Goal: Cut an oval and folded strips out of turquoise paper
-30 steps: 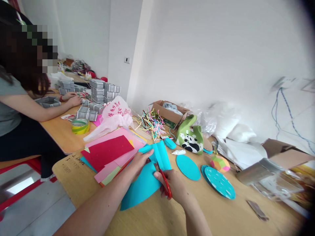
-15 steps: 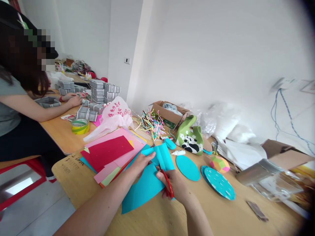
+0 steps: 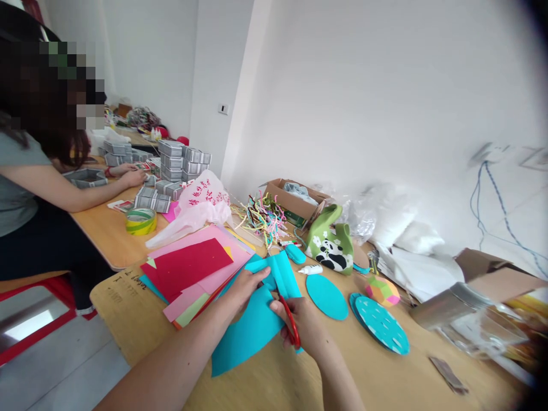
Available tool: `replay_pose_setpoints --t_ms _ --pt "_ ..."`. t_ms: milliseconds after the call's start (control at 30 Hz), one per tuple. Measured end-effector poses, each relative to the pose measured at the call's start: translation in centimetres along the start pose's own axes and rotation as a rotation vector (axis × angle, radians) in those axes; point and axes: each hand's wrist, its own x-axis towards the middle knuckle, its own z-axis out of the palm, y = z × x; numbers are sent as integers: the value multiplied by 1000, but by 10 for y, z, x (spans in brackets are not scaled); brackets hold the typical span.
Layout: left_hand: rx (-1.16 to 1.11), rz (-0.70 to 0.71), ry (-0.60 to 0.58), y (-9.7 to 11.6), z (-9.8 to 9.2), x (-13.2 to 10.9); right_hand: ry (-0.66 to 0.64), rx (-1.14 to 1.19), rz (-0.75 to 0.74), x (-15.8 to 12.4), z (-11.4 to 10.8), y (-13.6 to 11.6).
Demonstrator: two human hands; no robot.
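A large turquoise sheet of paper [image 3: 244,337] lies under and between my hands, partly cut through and curled up at its far side. My left hand [image 3: 250,288] pinches the sheet near the cut, thumb on top. In my right hand [image 3: 302,322] are red-handled scissors [image 3: 293,325], their blades in the paper and largely hidden by it. Right of the sheet rests a cut turquoise oval [image 3: 326,297]. Farther right, a turquoise oval with pale marks [image 3: 383,324] overlaps another one.
Coloured paper sheets [image 3: 188,271] are stacked at left, near a tape roll [image 3: 141,221]. Behind stand a glue bottle [image 3: 310,269], a panda bag [image 3: 329,240] and pipe cleaners [image 3: 265,220]. A metal cup [image 3: 445,308] is at right. A co-worker [image 3: 25,188] sits at left.
The view has shifted very slightly. My hands, the scissors and the turquoise paper hold almost the same position.
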Motion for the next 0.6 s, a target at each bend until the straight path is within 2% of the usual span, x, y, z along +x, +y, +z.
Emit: replay_pose_setpoints --t_ms 167,333,433,500,600 --pt "-18 -46 -55 2 -2 1 7 41 -9 0 -2 2" --pt "-112 -151 -201 16 -27 12 -80 35 -42 -8 -15 5" --pt "-33 -194 -261 23 -37 15 -132 12 -32 -15 -22 3" --pt "74 -137 -267 23 -36 13 -162 -5 -42 -18 -23 2" --pt "183 85 -202 18 -29 10 -200 -30 -61 -19 -22 1"
